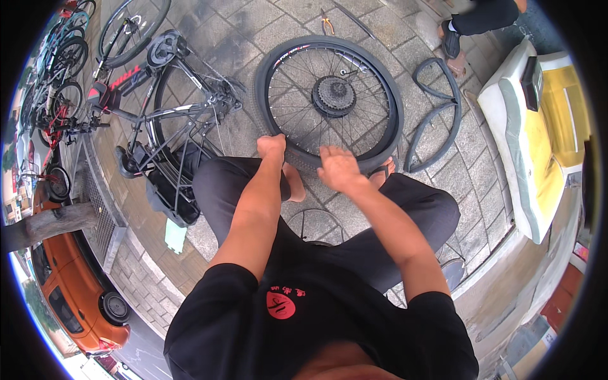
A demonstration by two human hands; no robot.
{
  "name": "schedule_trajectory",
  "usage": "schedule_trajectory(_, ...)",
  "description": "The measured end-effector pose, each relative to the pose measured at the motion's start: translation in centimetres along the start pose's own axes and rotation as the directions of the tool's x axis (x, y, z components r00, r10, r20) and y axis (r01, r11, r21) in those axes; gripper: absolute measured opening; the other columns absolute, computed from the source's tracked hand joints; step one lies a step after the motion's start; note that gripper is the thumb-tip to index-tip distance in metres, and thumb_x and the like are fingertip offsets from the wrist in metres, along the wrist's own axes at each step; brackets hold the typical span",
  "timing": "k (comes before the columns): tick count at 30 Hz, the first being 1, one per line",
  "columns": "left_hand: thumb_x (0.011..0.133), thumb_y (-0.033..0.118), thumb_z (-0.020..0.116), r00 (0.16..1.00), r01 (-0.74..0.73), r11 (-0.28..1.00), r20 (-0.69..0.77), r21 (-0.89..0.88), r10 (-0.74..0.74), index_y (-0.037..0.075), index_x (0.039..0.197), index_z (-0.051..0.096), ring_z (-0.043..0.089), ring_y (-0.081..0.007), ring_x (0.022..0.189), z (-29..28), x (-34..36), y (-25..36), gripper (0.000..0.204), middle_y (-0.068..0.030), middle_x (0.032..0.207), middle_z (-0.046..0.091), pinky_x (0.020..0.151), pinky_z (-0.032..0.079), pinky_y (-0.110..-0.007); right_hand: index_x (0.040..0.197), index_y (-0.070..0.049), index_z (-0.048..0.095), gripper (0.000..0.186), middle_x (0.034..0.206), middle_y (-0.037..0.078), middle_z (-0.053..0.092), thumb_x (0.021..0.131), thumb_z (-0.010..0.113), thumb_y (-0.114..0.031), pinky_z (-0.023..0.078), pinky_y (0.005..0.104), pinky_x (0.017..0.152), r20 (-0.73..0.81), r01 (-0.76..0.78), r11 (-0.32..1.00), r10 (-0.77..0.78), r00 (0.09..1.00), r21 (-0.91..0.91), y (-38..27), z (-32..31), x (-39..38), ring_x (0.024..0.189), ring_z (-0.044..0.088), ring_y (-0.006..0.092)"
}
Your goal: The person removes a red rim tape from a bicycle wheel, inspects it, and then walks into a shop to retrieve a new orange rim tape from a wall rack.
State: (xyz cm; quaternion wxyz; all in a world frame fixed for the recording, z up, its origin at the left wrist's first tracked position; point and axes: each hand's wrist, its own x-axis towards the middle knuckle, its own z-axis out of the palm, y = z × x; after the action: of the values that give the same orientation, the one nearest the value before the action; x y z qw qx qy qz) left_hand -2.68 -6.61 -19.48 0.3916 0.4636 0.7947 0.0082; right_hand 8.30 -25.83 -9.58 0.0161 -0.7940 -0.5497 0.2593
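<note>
Grey stone paving outdoors (bicycles parked left); bicycle wheel (329, 101) lies flat, cassette up, left hand (271, 147) and right hand (337, 168) gripping its near tyre edge

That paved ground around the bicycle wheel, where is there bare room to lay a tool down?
Bare grey paving lies above the black spoked wheel, up to the orange pliers. More lies between the wheel and the loose black inner tube. Left is crowded by the upturned black bicycle. Both hands, left and right, press the tyre's near edge.
</note>
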Motion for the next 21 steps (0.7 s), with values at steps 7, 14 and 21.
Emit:
schedule_trajectory(7, 0.081, 0.021, 0.072, 0.997, -0.069, 0.993, -0.017, 0.098, 0.071, 0.003, 0.101, 0.077, 0.072, -0.0412, 0.107, -0.5, -1.2, 0.9, 0.027, -0.0229, 0.114, 0.074, 0.094, 0.057, -0.048, 0.15, 0.002, 0.039, 0.071, 0.138, 0.016, 0.055, 0.095, 0.062, -0.035, 0.042, 0.049, 0.105, -0.124, -0.164, 0.983, 0.154, 0.98, -0.077, -6.9, 9.3, 4.4, 0.128, 0.053, 0.033)
schedule_trajectory(14, 0.082, 0.023, 0.071, 0.995, -0.02, 0.986, -0.092, 0.164, 0.035, 0.008, 0.098, 0.078, 0.074, -0.0388, 0.101, -0.2, -2.4, 2.0, 0.023, -0.0194, 0.106, 0.077, 0.09, 0.059, -0.048, 0.128, 0.0, 0.053, 0.046, 0.119, 0.015, 0.06, 0.089, 0.065, -0.022, 0.053, 0.0468, 0.091, -0.031, -0.111, 0.993, 0.11, 0.993, -0.036, -6.6, 9.1, 7.6, 0.109, 0.063, 0.0332)
schedule_trajectory(21, 0.082, 0.024, 0.071, 0.998, 0.052, 0.996, -0.04, 0.071, -0.049, 0.005, 0.101, 0.076, 0.072, -0.0408, 0.108, 0.1, -1.2, 1.8, 0.027, -0.022, 0.11, 0.075, 0.096, 0.057, -0.048, 0.111, -0.001, 0.059, 0.034, 0.111, 0.02, 0.066, 0.084, 0.07, -0.02, 0.057, 0.0498, 0.086, -0.003, 0.036, 0.992, -0.036, 0.999, 0.117, -3.5, 9.1, 9.4, 0.099, 0.07, 0.0393)
